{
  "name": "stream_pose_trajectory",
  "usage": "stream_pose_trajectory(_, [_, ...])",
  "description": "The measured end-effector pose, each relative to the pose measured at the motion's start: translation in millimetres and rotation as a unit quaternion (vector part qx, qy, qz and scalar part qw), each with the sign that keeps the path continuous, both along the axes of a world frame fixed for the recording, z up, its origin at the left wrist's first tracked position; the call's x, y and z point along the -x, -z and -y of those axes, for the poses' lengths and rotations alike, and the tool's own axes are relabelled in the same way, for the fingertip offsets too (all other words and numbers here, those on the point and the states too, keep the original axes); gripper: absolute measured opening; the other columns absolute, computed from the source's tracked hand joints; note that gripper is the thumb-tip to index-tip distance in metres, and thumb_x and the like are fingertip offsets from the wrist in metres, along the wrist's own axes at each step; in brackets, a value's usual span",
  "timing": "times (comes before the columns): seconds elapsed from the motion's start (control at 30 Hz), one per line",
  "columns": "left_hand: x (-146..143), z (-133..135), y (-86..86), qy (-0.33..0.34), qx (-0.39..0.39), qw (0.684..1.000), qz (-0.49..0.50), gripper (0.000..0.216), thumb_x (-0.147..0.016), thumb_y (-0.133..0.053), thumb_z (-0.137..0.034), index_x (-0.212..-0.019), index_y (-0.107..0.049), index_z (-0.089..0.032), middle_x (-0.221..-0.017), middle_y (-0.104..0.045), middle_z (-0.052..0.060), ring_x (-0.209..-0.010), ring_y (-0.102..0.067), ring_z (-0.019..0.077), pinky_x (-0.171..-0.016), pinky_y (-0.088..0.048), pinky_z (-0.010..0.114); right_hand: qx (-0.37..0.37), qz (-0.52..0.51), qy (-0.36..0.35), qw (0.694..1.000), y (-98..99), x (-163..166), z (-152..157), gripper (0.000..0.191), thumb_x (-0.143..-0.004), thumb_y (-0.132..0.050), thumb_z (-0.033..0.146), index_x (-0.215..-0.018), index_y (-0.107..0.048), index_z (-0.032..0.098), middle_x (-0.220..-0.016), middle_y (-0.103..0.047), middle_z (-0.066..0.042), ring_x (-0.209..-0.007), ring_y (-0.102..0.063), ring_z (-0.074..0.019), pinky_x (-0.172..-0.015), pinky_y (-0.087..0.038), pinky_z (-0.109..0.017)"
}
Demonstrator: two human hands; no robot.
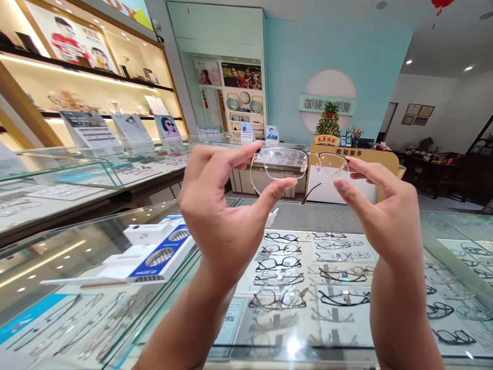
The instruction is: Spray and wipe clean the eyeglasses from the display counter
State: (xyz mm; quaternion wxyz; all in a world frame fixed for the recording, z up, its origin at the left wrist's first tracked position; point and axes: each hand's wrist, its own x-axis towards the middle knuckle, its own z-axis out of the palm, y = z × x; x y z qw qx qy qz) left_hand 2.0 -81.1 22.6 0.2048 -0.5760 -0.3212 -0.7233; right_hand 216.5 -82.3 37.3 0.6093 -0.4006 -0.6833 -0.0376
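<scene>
A pair of thin-rimmed eyeglasses is held up in the air over the glass counter. My left hand pinches its left end, index finger along the top corner and thumb near the lower rim. At the other end my right hand grips the frame's right corner between thumb and fingers. Both lenses face me, and one dark temple tip hangs below the bridge. Beneath my hands, rows of eyeglasses lie inside the glass display counter.
A white and blue box sits on the counter at left. Another glass case runs along the left, with standing cards. A wooden cashier desk with a potted plant stands beyond.
</scene>
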Motion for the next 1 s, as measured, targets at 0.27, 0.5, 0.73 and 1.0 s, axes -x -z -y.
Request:
stream_pose_trajectory(0.27, [-0.5, 4.6, 0.4, -0.004, 0.018, 1.0, -0.002, 0.044, -0.083, -0.087, -0.06, -0.122, -0.078, -0.044, -0.107, -0.075, 0.005, -0.113, -0.071, 0.0365, -0.099, -0.066, 0.063, -0.004, 0.011, -0.007, 1.0, -0.5, 0.3, 0.0, 0.041, -0.093, -0.076, 0.06, -0.119, -0.082, 0.028, -0.116, -0.084, -0.009, -0.107, -0.078, -0.028, -0.098, -0.064, -0.051])
stream_pose_trajectory(0.5, [0.4, 4.5, 1.8, 0.01, 0.021, 1.0, 0.005, 0.044, -0.082, -0.088, -0.06, -0.121, -0.078, -0.042, -0.11, -0.075, 0.006, -0.118, -0.07, 0.0372, -0.1, -0.066, 0.063, 0.0, 0.016, -0.001, 1.0, -1.0, 0.3, 2.5, 0.038, -0.093, -0.077, 0.058, -0.118, -0.083, 0.029, -0.115, -0.083, -0.008, -0.108, -0.077, -0.0285, -0.099, -0.063, -0.052])
stream_pose_trajectory(0.73, [1.0, 3.9, 0.8, 0.057, 0.031, 0.998, 0.009, 0.039, -0.085, -0.088, -0.054, -0.119, -0.078, -0.039, -0.11, -0.074, 0.005, -0.126, -0.069, 0.0372, -0.089, -0.069, 0.057, -0.015, 0.016, 0.006, 1.0, -1.3, 0.3, 3.7, 0.038, -0.093, -0.078, 0.055, -0.118, -0.083, 0.028, -0.114, -0.083, -0.008, -0.107, -0.077, -0.0278, -0.098, -0.064, -0.051])
stream_pose_trajectory(1.0, [2.8, 2.9, -0.2, 0.029, 0.045, 0.999, 0.008, 0.044, -0.081, -0.088, -0.061, -0.119, -0.079, -0.04, -0.109, -0.076, 0.003, -0.118, -0.072, 0.0355, -0.098, -0.067, 0.059, -0.025, 0.021, 0.016, 0.999, -1.6, 0.6, 3.6, 0.037, -0.094, -0.075, 0.059, -0.115, -0.083, 0.03, -0.112, -0.083, -0.008, -0.107, -0.078, -0.0288, -0.099, -0.063, -0.052])
